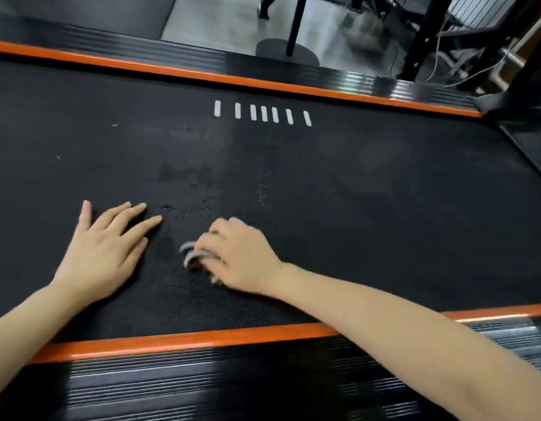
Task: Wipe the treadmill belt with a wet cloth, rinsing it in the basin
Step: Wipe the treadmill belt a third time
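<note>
Looking down across a black treadmill belt (384,192). Resting the left hand (108,250) flat on it, palm down, fingers straight and slightly spread, holding nothing. Just beside it, to the right, gripping a small grey cloth (190,253) with the right hand (241,256), fingers curled over it, pressing it bunched against the belt with a little peeking out at the fingertips; too blurred to tell its folds. Both hands near the close edge of the belt. Between and beyond the two hands, darker blotches (184,177) on the textured surface. Farther across, a row of seven short white marks (263,113). Along each long edge, an orange strip (187,341), then a ribbed black side rail (232,387). Past the far rail, pale floor with a round black base (285,53) carrying a pole, and loose cables (445,65) at upper right.
</note>
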